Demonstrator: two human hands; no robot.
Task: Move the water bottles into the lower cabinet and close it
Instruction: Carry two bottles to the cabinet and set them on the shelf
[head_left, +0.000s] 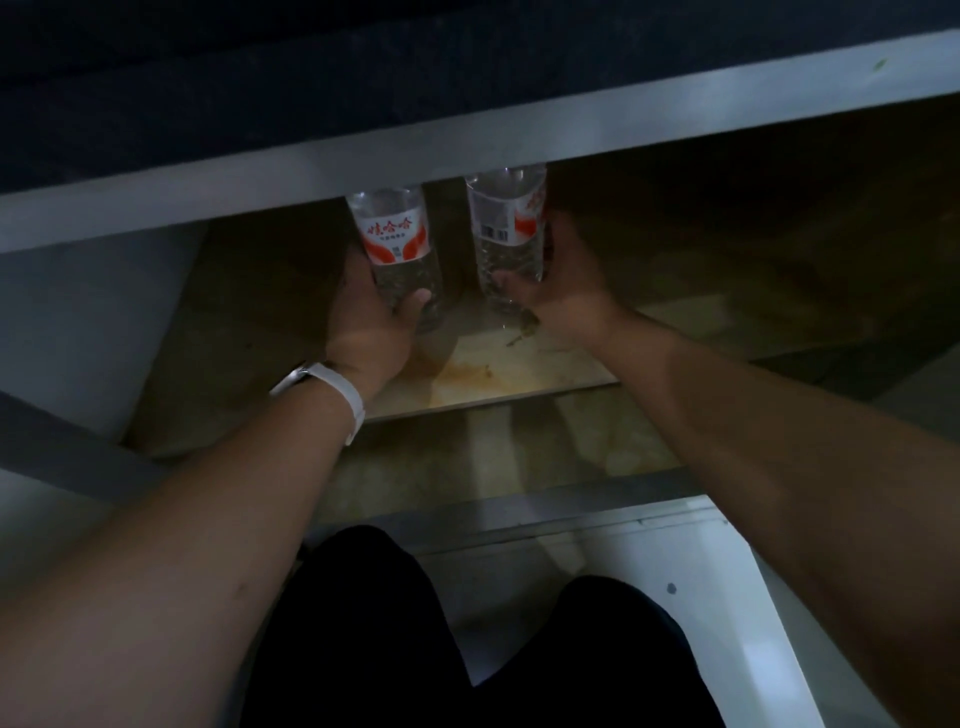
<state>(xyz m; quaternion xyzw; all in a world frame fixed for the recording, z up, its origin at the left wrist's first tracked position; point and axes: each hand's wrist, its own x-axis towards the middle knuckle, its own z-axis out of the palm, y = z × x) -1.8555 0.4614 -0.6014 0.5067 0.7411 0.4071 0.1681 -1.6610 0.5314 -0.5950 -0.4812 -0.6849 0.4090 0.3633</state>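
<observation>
Nearest the camera: the person's knees (467, 639) in dark trousers, on pale floor just in front of the cabinet shelf (519, 374). Open cabinet door (737, 571), white, swung out to the right of the knees, so the cabinet is not closed. Both bare forearms reach forward over the shelf's front edge; a white wristband (337, 392) sits on the left wrist, just short of that edge. Shelf surface is worn and stained yellow-brown near the front, lit patch in the middle, dark toward the sides and back. Left hand (371, 322) is over the shelf, left of centre, fingers curled around the lower body of the left bottle (397, 244); thumb visible across the front of the clear ribbed section, bottle rising up and away from the palm. Right hand (561, 291) is right of centre, wrapped around the right bottle (506, 228) from its right side, thumb on the front low down, other fingers behind, not visible. Both bottles upright, side by side with a gap between them, red and white labels above the hands. Bottoms look at or just above the shelf; cannot tell whether they touch. Bottle tops hidden behind the grey countertop edge (467, 140) that runs across above the shelf opening. Dark counter surface beyond that.
</observation>
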